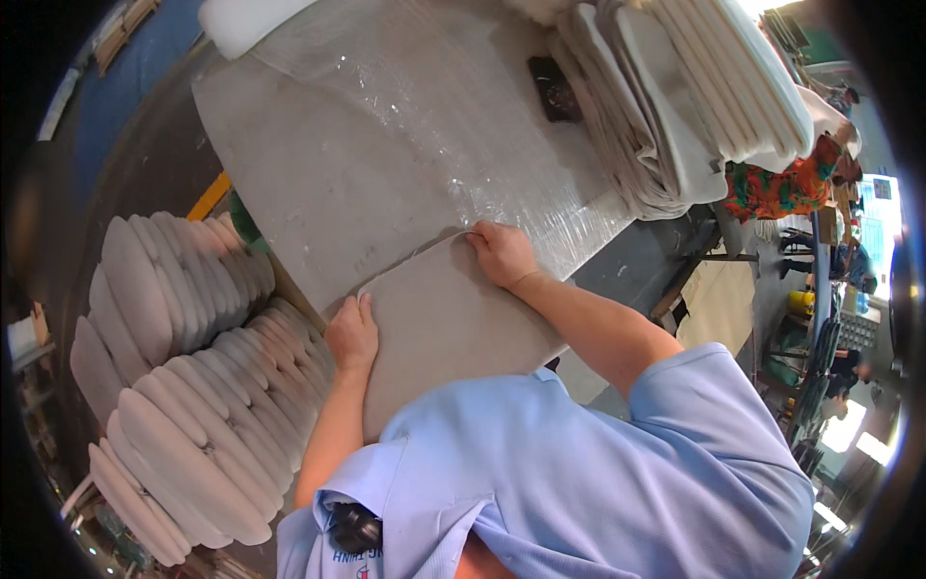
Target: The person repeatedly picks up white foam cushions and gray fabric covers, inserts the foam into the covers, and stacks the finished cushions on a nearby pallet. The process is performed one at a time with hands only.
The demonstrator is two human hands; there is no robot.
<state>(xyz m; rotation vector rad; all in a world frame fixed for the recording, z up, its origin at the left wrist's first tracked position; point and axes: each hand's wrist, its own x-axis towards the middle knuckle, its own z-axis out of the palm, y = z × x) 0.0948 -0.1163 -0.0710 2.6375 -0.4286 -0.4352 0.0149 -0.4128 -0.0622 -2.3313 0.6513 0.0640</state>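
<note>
A flat, light-grey padded cushion [453, 318] with rounded corners lies against my front, its far edge at the near side of the work table. My left hand [352, 333] grips its far left corner, thumb on top. At the far right corner my right hand [503, 255] is closed on the same edge. Under the far edge spreads the table top [318, 164], partly covered by clear plastic film [434, 116]. The undersides of both hands are hidden.
Rows of grey cushions [193, 425] stand packed at the left. Folded grey fabric covers [666, 116] are piled at the table's far right, beside a dark phone-like object [554, 89]. A white roll [251, 19] lies at the far left edge. Several people are in the background right.
</note>
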